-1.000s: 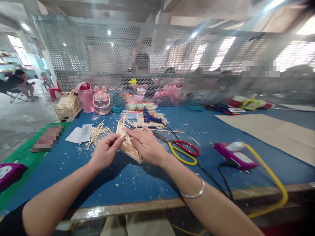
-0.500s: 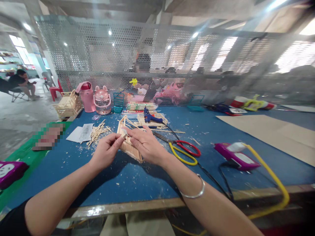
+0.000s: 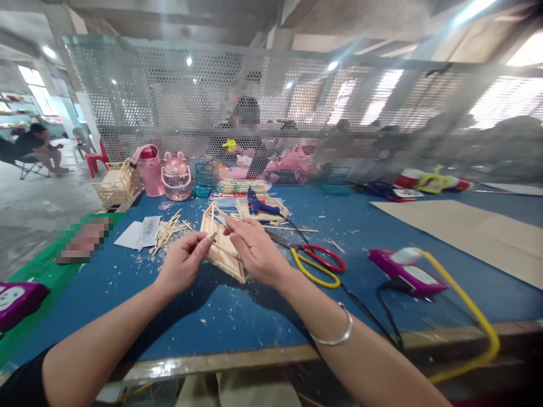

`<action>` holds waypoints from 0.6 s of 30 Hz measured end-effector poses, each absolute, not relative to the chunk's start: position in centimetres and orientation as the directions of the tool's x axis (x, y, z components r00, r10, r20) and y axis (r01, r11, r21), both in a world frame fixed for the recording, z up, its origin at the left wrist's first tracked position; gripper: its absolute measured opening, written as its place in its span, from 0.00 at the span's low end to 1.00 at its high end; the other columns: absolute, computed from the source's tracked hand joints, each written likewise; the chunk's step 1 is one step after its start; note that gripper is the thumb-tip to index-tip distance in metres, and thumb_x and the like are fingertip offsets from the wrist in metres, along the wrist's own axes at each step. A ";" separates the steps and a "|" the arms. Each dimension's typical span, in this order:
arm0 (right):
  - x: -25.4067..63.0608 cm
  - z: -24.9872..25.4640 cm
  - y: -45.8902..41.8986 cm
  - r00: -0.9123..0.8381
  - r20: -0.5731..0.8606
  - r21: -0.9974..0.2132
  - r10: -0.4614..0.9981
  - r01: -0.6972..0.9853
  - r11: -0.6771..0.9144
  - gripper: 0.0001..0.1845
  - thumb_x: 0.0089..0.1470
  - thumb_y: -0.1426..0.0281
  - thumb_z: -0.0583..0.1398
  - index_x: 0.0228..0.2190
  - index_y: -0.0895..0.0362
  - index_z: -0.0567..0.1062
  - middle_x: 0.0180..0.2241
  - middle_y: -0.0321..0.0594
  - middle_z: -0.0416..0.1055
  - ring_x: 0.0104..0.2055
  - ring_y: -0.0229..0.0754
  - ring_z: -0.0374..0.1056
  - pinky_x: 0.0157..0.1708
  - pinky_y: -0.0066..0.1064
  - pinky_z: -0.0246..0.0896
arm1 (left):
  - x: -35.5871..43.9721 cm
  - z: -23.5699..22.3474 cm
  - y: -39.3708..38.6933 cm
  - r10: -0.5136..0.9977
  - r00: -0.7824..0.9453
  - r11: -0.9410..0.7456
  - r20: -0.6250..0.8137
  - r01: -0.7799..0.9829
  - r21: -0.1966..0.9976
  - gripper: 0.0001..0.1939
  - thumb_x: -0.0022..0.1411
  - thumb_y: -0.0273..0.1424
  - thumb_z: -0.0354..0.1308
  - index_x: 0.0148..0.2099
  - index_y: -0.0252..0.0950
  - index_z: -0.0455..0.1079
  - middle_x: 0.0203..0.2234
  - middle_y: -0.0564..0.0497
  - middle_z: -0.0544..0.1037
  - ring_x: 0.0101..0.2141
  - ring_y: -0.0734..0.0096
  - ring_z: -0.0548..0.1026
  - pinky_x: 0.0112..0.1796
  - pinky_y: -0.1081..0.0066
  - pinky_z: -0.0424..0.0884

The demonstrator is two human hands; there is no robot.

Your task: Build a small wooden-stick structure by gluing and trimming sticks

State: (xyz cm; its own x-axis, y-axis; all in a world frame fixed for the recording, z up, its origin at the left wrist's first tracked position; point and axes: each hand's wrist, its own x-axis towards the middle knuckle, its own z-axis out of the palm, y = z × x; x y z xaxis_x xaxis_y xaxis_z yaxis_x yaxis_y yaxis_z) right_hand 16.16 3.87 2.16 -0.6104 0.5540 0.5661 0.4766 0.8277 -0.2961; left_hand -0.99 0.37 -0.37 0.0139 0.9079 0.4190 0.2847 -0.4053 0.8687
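My left hand [image 3: 181, 261] is closed, its thumb and index finger pinching a small pale wooden piece [image 3: 212, 234]. Just right of it, my right hand [image 3: 259, 251] has its fingers pressed together and pointing left. A small whitish bit [image 3: 222, 218] shows at its fingertips; what it is I cannot make out. Beneath both hands lies a frame of wooden sticks [image 3: 229, 264] with a pointed top, partly covered by them. Scissors [image 3: 316, 264] with one red and one yellow handle lie right of my right hand. Behind it, a blue glue gun [image 3: 261, 203] rests on stick pieces.
Loose wooden sticks [image 3: 169, 229] and white paper [image 3: 136, 233] lie left of the frame. A pink bottle [image 3: 150, 172] and a clear-pink jug [image 3: 176, 180] stand behind. At right are a purple power strip [image 3: 403, 271] with a yellow cable, and cardboard [image 3: 458, 229]. A perforated screen [image 3: 169, 96] edges the table.
My right hand's fingertips have moved slightly up and away from the piece in my left hand, showing more of it. The left hand has hardly moved.
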 end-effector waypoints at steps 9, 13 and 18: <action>16.0 2.4 3.4 -0.628 0.548 -0.242 0.553 0.514 0.823 0.22 0.61 0.67 0.44 0.55 0.56 0.60 0.47 0.45 0.70 0.49 0.42 0.64 0.55 0.47 0.41 | -1.0 -0.5 0.4 0.911 0.019 -0.399 0.413 0.296 0.868 0.15 0.59 0.40 0.49 0.31 0.34 0.68 0.15 0.58 0.62 0.16 0.80 0.57 0.19 0.78 0.55; 16.1 2.6 3.3 -0.666 0.509 -0.240 0.546 0.500 0.832 0.21 0.61 0.67 0.45 0.55 0.54 0.61 0.48 0.43 0.70 0.49 0.42 0.64 0.56 0.48 0.37 | -1.0 -0.5 0.4 0.907 0.023 -0.406 0.420 0.314 0.858 0.16 0.59 0.41 0.49 0.31 0.34 0.68 0.15 0.58 0.62 0.17 0.79 0.57 0.19 0.77 0.55; 16.3 2.5 3.3 -0.602 0.567 -0.272 0.563 0.508 0.817 0.21 0.61 0.68 0.45 0.54 0.54 0.62 0.45 0.43 0.71 0.47 0.41 0.65 0.55 0.47 0.40 | -0.9 -0.5 0.2 0.911 0.018 -0.397 0.412 0.310 0.864 0.16 0.59 0.42 0.49 0.32 0.34 0.68 0.15 0.58 0.62 0.17 0.79 0.57 0.19 0.77 0.55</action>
